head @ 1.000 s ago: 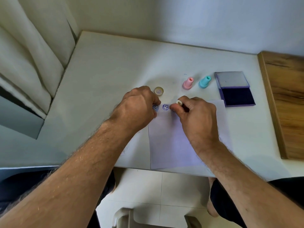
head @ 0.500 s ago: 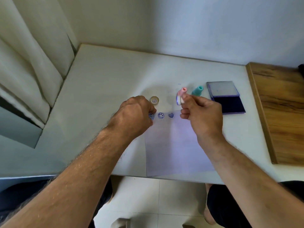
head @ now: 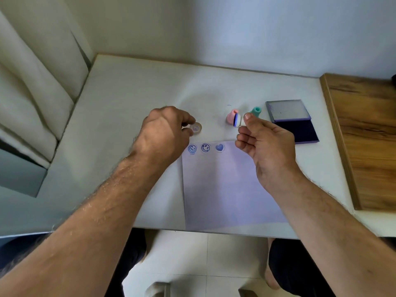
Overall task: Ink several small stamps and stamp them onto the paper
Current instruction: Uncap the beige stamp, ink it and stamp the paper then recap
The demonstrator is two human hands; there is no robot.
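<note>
Step in hand: the person holds a small white stamp up off the paper, its inked blue face turned toward nine o'clock; by the look of it, a print is just made and the stamp is on its way to be set down or re-inked.
Right hand: raised over the paper's upper right corner, thumb and forefinger fingers pinched on the white stamp, the other fingers loosely curled.
Left hand: at ten o'clock of the paper, fingers closing round a beige stamp that sits on the tabletop; whether it is gripped yet cannot be told.
Paper: lies at the near edge of the tabletop, three blue prints in a row along its top edge, two smiley faces and a heart at their three o'clock.
Other stamps: a pink stamp just behind the white one, a teal stamp at its three o'clock, both upright.
Ink pad: open, at two o'clock of the paper, lid hinged back, dark pad facing up.
Next move, as a judgement: park the white stamp beside the pink one, lift the beige stamp, press it flat into the ink pad, then bring it down square on bare paper clear of the heart.
Progress: three prints down, most of the sheet blank.
</note>
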